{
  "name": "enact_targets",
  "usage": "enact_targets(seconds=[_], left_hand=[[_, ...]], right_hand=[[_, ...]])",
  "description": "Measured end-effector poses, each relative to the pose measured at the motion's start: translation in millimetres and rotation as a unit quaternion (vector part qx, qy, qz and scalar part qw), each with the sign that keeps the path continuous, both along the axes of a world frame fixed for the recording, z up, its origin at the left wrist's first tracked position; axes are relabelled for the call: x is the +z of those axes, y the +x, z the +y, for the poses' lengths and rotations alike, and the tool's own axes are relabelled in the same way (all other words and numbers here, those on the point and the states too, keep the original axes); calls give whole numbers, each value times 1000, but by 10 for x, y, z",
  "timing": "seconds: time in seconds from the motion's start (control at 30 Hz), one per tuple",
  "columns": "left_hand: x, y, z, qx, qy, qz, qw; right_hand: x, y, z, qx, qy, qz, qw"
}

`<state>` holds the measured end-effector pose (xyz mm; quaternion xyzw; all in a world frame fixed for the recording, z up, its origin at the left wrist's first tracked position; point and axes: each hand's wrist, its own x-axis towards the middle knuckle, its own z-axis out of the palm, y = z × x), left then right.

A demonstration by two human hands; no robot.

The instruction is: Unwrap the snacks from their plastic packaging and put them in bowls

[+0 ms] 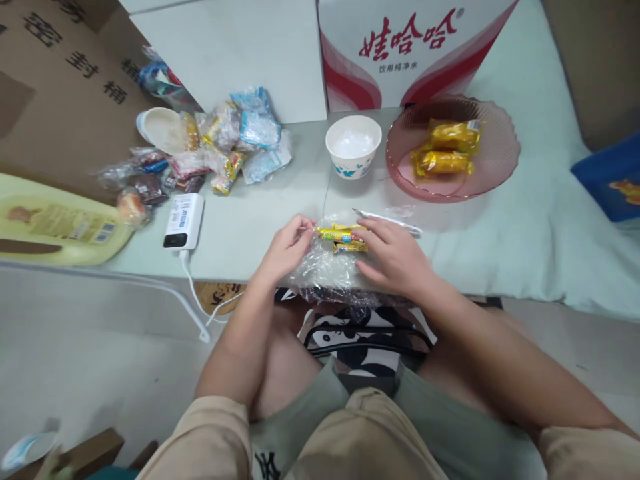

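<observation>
One candy stick (pixel 336 236), left fingers (pixel 301 223) pinching its 9 o'clock end, right fingers (pixel 377 228) spread loosely at 3 (keep that plastic wrap (pixel 323 268) flat).

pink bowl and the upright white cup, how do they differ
The pink bowl is wide; the white cup is much narrower. The bowl is see-through with a wavy rim; the cup is opaque and patterned. The bowl holds yellow packs; the cup, what looks like clear plastic. Both stand upright.
</observation>
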<state>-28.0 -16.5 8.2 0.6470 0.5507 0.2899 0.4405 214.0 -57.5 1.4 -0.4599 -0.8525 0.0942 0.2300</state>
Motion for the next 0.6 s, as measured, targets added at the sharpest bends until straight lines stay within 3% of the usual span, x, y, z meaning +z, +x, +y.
enact_targets(seconds=[0.1, 0.2, 0.3, 0.47, 0.6], left_hand=[[67, 203, -37, 43, -137, -152, 978], [111, 331, -46, 52, -211, -227, 949], [83, 360, 11, 76, -203, -232, 948], [-11, 319, 188, 182, -125, -214, 952], [19, 309, 280, 205, -109, -196, 953]], right_hand=[[-14, -86, 41, -7, -44, -46, 998], [-22, -104, 96, -35, -80, -63, 994], [-58, -83, 148, -36, -90, -52, 994], [-144, -38, 158, -29, -75, 50, 996], [-34, 81, 73, -30, -46, 148, 987]])
